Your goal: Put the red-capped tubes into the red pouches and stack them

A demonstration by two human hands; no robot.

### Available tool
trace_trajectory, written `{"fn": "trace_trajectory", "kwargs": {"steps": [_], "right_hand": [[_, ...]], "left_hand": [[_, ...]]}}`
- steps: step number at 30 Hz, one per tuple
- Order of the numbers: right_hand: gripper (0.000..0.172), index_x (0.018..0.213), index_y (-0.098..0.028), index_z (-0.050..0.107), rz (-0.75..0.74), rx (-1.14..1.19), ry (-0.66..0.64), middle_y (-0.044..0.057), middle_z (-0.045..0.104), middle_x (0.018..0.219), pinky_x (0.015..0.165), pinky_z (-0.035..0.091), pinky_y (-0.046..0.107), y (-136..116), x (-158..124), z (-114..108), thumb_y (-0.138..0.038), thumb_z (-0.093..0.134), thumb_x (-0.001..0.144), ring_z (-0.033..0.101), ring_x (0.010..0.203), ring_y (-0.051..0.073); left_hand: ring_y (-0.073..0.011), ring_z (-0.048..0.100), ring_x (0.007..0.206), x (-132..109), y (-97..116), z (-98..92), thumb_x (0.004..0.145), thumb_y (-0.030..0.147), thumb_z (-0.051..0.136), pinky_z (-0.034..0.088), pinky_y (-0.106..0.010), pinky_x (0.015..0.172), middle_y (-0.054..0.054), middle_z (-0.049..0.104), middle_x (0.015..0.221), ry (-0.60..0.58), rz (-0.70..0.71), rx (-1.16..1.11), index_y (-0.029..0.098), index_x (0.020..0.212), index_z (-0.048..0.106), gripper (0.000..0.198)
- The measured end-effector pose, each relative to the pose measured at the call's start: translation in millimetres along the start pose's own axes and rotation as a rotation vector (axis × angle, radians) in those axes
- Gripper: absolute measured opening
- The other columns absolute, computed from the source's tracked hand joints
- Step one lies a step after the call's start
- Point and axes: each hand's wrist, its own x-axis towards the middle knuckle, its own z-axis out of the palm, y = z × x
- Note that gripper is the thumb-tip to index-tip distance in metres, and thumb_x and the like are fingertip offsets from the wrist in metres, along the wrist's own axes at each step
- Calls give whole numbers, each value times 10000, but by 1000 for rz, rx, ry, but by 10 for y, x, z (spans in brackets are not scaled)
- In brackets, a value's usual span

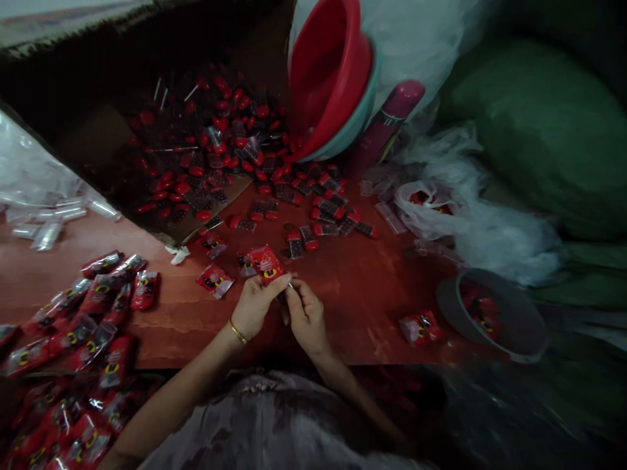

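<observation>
My left hand (255,305), with a gold bangle at the wrist, pinches a small red printed packet (266,262) between thumb and fingers. Against its lower edge, my right hand (307,320) is closed, thumb and fingertips together; a small shiny bit shows there, too small to name. Two more flat printed packets, one a red packet (215,281), lie just left of my hands. Beyond them on the table are several small clear containers with red caps (294,243), dark pieces visible inside.
A cardboard box (98,140) on its side spills red-capped containers onto the red table (372,313). Filled packets (100,294) pile at the left. Red and teal basins (360,78), a pink spray can (392,117), plastic bags (504,241) and a grey bowl (531,326) stand right.
</observation>
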Motion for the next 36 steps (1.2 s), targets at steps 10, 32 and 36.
{"fn": "trace_trajectory", "kwargs": {"steps": [10,32,36], "right_hand": [[181,888,-182,561,9,75,-124,-49,581,529,453,444,199,11,19,-21,-339,480,853,546,421,93],[308,1107,-125,594,-414,-1066,-101,146,542,1260,1010,261,542,502,681,-213,-230,450,856,426,1183,307],[254,986,-143,645,-464,-1069,-66,139,575,1213,1008,247,575,520,467,-249,-269,474,847,455,1151,307]], "left_hand": [[-54,446,388,43,35,-37,572,432,749,325,-172,328,-1,609,561,36,-80,-103,119,775,691,378],[-190,645,919,-432,384,-1305,752,591,506,485,-326,846,-81,700,968,600,200,-384,181,1019,628,504],[-291,486,1185,-93,230,-960,636,398,717,311,-444,1031,-96,602,1210,426,421,630,238,1080,638,479]]}}
